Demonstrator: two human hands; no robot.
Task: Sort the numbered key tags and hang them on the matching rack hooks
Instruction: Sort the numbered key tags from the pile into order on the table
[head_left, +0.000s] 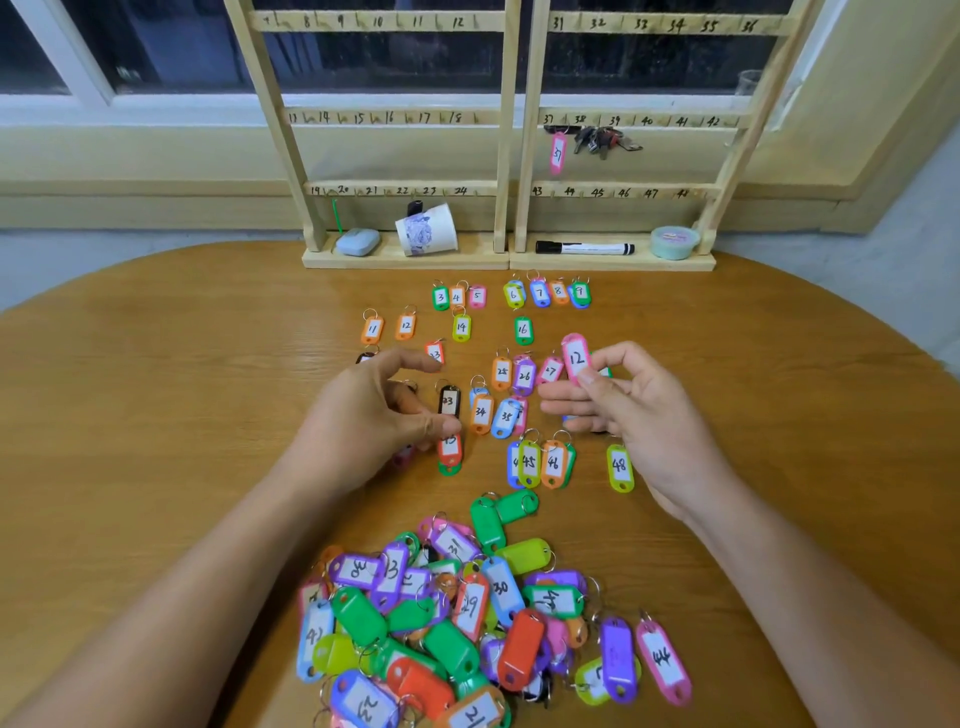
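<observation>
My right hand (631, 405) pinches a pink key tag marked 12 (575, 357) upright above the table. My left hand (374, 410) hovers with curled, parted fingers over the sorted tags, holding nothing, next to a black tag 33 (449, 400). Sorted tags lie in rows on the wooden table (182, 395), among them orange 12 (405, 326) and green 16 (523, 329). A mixed heap of tags (467, 623) sits close to me. The wooden rack (511, 130) with numbered hooks stands at the table's far edge; a pink tag 37 (557, 153) hangs on it.
On the rack's base rest a tipped paper cup (427, 229), a blue case (357, 242), a black marker (584, 248) and a round green tub (674, 242). A bunch of keys (602, 140) hangs near hook 38. A window is behind the rack.
</observation>
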